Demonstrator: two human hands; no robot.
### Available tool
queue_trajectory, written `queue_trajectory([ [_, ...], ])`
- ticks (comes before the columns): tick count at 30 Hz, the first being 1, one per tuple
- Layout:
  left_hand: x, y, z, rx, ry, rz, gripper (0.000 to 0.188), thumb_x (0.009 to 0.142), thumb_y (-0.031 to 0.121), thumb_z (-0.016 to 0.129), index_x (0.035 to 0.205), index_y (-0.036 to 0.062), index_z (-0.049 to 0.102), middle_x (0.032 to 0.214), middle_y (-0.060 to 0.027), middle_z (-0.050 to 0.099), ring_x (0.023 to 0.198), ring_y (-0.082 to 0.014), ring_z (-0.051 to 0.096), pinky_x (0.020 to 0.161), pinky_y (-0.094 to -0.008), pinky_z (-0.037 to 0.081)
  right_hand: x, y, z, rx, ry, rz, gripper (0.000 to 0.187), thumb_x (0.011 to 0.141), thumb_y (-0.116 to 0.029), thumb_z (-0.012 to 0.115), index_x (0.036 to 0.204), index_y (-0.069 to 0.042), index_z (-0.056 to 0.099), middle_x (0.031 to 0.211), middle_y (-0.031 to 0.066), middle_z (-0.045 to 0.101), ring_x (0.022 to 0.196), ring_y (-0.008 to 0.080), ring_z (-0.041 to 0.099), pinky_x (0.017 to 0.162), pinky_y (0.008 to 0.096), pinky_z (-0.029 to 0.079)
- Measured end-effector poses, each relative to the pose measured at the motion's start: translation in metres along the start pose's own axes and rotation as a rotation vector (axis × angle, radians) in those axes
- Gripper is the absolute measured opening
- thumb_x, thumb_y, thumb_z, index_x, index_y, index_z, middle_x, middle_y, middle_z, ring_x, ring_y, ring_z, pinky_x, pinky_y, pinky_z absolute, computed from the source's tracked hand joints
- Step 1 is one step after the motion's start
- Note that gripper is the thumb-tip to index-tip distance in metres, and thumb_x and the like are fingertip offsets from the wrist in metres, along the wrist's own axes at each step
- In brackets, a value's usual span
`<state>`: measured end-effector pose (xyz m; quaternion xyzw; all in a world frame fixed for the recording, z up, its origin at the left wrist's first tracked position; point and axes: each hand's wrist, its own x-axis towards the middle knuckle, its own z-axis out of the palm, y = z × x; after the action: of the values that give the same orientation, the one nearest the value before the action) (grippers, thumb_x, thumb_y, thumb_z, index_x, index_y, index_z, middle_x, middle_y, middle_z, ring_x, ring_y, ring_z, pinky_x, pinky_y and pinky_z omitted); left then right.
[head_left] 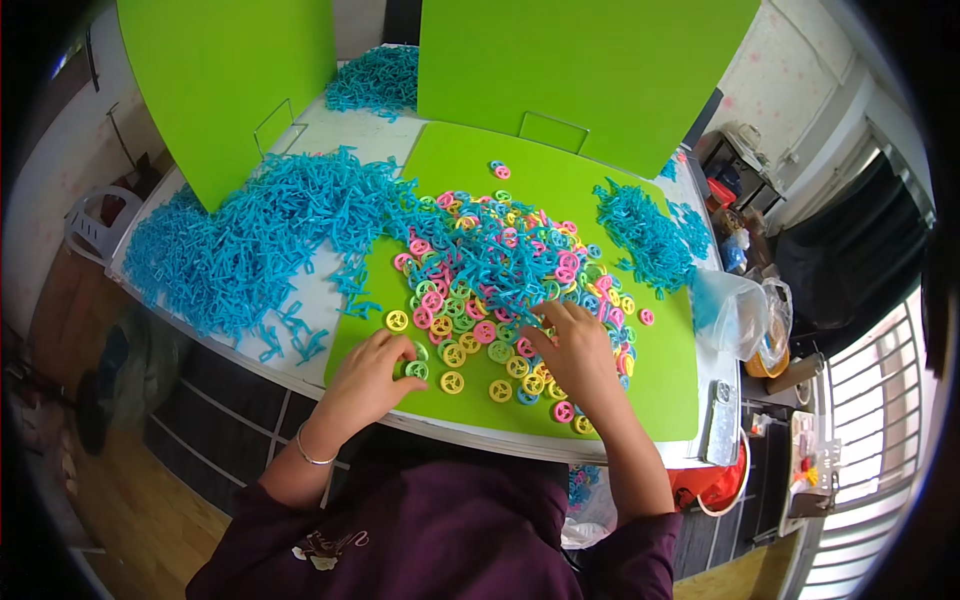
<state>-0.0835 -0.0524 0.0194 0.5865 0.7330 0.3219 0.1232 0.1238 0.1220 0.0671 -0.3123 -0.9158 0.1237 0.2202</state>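
My left hand [365, 385] is at the near edge of the green board [660, 400], thumb and forefinger curled about a small green plastic wheel [416, 370]. A second green wheel touches its fingertips. My right hand [578, 350] reaches over the middle pile, with thumb and forefinger apart at the edge of the blue clip-like pieces [505, 265]; nothing shows between them. Under and around those pieces lie many spoked wheels in pink, yellow, green and blue. A yellow wheel [397, 320] sits just beyond my left hand, and another yellow wheel [452, 382] is between my hands.
A large heap of blue pieces [270, 235] covers the table's left side; a smaller blue heap [645, 235] lies right. Upright green panels [590, 70] stand at the back. A clear plastic container [728, 310] and a phone-like slab [720, 420] are along the right edge.
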Motion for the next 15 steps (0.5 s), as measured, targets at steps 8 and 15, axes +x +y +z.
queue_trajectory([
  [8, 0.010, 0.001, 0.002, -0.219, 0.094, -0.055, 0.024, 0.073, 0.006, 0.072, 0.090, 0.0025, 0.056, 0.081, -0.0080, 0.057, 0.067, -0.0179, 0.059, 0.061, -0.0281, 0.048, 0.007, -0.002, 0.011, -0.062, -0.012, -0.010, 0.047, 0.075, -0.020, 0.071, 0.118, -0.013, 0.055, 0.099, 0.0115, 0.056, 0.093, 0.0308, 0.056, 0.079, 0.0407, 0.047],
  [15, 0.026, 0.020, 0.021, -0.706, 0.053, -0.090, 0.011, 0.082, 0.003, 0.066, 0.089, 0.0010, 0.058, 0.089, -0.0026, 0.063, 0.075, -0.0089, 0.062, 0.066, -0.0223, 0.051, 0.013, 0.012, 0.002, -0.180, -0.116, -0.376, 0.021, 0.070, -0.011, 0.071, 0.092, -0.013, 0.069, 0.103, 0.0072, 0.054, 0.102, 0.0264, 0.051, 0.084, 0.0389, 0.045],
])
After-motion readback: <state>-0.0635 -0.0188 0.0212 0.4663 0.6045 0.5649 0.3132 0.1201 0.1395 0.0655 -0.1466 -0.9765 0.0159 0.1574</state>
